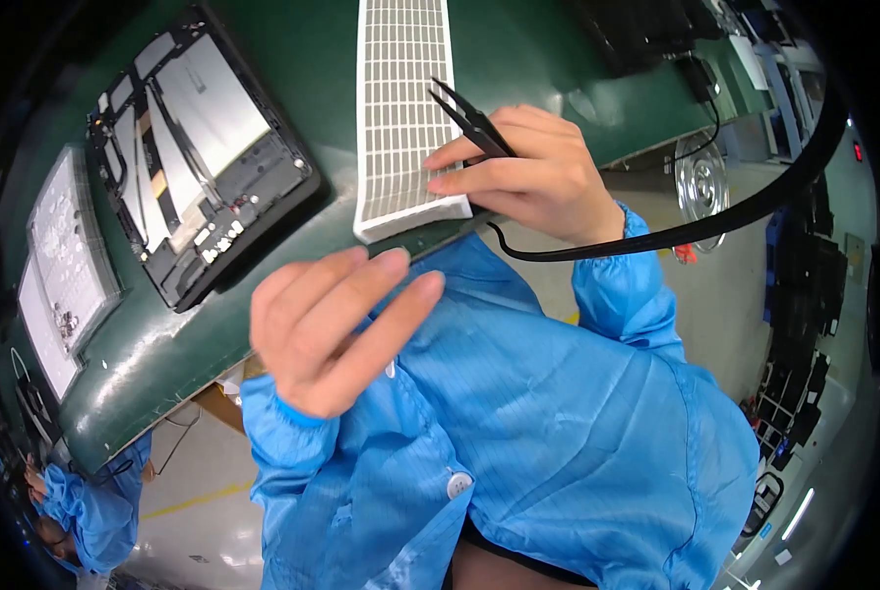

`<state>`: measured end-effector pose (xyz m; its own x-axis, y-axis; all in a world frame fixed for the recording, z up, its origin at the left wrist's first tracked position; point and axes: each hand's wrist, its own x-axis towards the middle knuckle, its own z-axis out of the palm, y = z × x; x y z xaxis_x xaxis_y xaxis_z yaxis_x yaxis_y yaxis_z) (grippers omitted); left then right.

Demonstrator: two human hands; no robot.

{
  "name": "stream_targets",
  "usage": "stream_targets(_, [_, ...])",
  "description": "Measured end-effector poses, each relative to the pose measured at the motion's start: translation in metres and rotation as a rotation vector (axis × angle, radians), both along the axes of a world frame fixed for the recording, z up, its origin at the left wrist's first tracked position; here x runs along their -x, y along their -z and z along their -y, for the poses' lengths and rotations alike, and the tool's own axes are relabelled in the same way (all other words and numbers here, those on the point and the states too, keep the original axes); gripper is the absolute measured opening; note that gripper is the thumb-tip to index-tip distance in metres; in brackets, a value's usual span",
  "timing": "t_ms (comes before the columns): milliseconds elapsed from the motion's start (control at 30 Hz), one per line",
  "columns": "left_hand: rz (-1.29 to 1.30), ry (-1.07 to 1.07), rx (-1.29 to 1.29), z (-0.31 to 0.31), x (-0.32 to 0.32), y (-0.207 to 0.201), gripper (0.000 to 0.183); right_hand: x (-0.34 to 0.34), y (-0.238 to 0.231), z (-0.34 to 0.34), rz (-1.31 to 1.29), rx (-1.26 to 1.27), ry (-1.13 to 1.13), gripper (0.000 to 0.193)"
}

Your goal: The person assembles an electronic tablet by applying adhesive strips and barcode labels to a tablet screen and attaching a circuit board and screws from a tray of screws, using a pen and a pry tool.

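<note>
Black tweezers (471,122) are held in my right hand (538,177), their two tips apart and pointing up and to the left. Under those tips lies a long white sheet (400,108) covered with rows of small grey rectangular labels; its near end bends down at the table edge. The fingertips of my right hand rest on or just over the sheet's right side. My left hand (327,324) hovers in front of the table edge, fingers stretched out, apparently holding nothing. Beyond it sits an opened tablet-like device (204,147) with silver plates, ribbon cables and a black frame.
A clear plastic tray (76,246) with small parts lies on the green table (302,59) at the left. A thick black cable (696,231) arcs across the right side. Black equipment (646,29) stands at the far right. Another person in blue (95,511) is at lower left.
</note>
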<state>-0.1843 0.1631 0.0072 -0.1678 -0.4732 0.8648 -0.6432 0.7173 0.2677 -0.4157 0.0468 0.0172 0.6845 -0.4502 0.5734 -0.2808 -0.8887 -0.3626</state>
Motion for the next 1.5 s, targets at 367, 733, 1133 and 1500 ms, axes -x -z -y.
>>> stream_targets(367, [0.329, -0.133, -0.758, 0.0, -0.125, -0.145, 0.026, -0.007, 0.009, 0.122, -0.238, 0.052, -0.151, 0.027])
stream_targets(733, [0.571, 0.32, -0.767, 0.157, -0.1, -0.106, 0.023, 0.001, -0.003, 0.186, 0.087, -0.507, -0.095, 0.026])
stream_targets(1133, [0.867, 0.35, -0.882, 0.209, -0.032, -0.075, 0.046, 0.03, -0.012, 0.149, 0.25, -1.288, 0.067, 0.034])
stream_targets(1500, [0.891, 0.305, -0.849, 0.211, -0.026, -0.075, 0.053, 0.053, -0.023, 0.14, 0.074, -1.26, 0.007, 0.017])
